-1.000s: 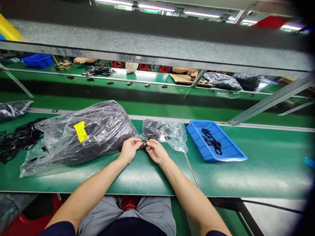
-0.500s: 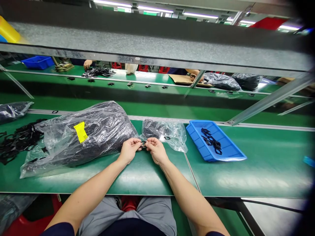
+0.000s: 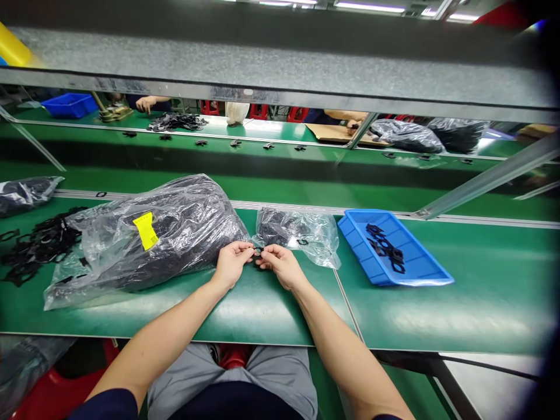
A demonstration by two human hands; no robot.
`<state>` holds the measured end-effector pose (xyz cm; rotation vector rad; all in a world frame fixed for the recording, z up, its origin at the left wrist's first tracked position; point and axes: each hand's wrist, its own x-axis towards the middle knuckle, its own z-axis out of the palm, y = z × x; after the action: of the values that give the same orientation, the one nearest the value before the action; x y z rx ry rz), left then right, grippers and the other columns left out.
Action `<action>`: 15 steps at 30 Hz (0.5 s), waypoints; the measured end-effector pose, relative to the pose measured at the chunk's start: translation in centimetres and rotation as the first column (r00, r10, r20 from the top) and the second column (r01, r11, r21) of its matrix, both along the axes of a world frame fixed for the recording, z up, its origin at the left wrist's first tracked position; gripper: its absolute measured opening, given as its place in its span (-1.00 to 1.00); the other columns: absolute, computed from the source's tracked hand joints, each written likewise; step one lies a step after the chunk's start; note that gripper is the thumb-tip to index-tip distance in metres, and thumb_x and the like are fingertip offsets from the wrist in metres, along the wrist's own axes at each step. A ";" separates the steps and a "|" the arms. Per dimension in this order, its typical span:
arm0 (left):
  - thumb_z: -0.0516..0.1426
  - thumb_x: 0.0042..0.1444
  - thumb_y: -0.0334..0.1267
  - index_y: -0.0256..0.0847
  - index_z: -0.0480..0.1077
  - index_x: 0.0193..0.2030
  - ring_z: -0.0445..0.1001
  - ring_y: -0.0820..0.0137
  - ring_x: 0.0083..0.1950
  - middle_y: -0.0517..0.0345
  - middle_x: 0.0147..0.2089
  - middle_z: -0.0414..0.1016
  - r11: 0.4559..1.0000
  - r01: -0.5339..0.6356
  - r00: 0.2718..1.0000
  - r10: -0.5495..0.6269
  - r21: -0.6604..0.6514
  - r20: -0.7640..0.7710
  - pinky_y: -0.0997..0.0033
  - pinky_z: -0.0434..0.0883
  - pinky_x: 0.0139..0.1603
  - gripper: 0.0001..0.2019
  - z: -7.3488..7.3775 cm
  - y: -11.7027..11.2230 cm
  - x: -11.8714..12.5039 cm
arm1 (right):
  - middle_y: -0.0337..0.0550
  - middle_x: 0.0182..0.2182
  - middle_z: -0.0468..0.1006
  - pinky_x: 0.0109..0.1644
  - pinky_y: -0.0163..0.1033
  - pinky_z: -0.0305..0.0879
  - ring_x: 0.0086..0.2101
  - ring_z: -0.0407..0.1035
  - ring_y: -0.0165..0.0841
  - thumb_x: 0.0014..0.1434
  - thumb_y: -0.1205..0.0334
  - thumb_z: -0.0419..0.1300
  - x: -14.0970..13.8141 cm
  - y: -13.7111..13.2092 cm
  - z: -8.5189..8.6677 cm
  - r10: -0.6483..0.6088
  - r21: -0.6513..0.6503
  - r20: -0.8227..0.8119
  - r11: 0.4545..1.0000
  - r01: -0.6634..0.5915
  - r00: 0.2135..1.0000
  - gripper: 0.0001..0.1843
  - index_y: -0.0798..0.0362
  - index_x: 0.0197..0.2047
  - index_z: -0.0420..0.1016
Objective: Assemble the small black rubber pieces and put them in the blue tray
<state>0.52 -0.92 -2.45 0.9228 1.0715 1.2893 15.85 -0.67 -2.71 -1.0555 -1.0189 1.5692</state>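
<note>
Between my two hands is a small black plastic part (image 3: pixel 258 251), pinched from both sides and mostly covered by fingertips. My left hand (image 3: pixel 233 261) is closed on its left side, with thumb and forefinger together. On the right side my right hand (image 3: pixel 282 263) pinches it the same way. Just left of them lies a large clear bag (image 3: pixel 192 233) full of dark parts, with a yellow label (image 3: pixel 146 231) on it. Right behind the hands is a smaller clear bag (image 3: pixel 321 227) of black parts, with one black piece (image 3: pixel 302 242) on it.
A blue tray (image 3: pixel 426 262) with several black parts stands at the right. Loose black parts (image 3: pixel 39 245) are heaped at the far left. A grey shelf (image 3: pixel 280 70) spans overhead, held by a slanted metal post (image 3: pixel 485 178). Beyond, a co-worker's hand (image 3: pixel 146 104) hovers near another heap.
The view has shifted slightly, so the bags and tray appear a little further right. Both my hands stay together on the small part. The co-worker's hand across the line has moved left.
</note>
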 end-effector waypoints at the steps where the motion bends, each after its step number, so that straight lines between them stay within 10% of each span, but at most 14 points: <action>1: 0.32 -0.12 -0.21 -0.30 0.52 -0.29 0.53 0.36 -0.31 0.06 -0.37 0.58 1.000 -0.002 1.000 0.002 0.000 -0.010 0.39 0.44 -0.29 -0.75 0.0 0.0 0.0 | -0.24 -0.53 0.56 -0.40 -0.33 0.39 -0.45 0.50 -0.36 -0.12 0.08 0.43 0.0 0.0 0.0 0.000 0.003 0.002 1.000 0.000 1.000 -0.71 0.07 -0.43 0.48; 15: 0.32 -0.12 -0.23 -0.31 0.51 -0.31 0.52 0.39 -0.36 0.05 -0.39 0.59 1.000 0.000 1.000 0.000 -0.013 0.019 0.41 0.41 -0.33 -0.76 0.0 0.1 0.1 | -0.22 -0.55 0.57 -0.40 -0.29 0.36 -0.50 0.47 -0.36 -0.09 0.09 0.43 -0.5 -0.1 -0.8 -0.096 0.068 -0.025 0.993 0.098 0.995 -0.73 0.05 -0.42 0.51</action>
<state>0.63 -0.83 -2.45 0.8990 1.0638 1.2878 15.39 -0.81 -3.56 -1.0234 -0.9856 1.4541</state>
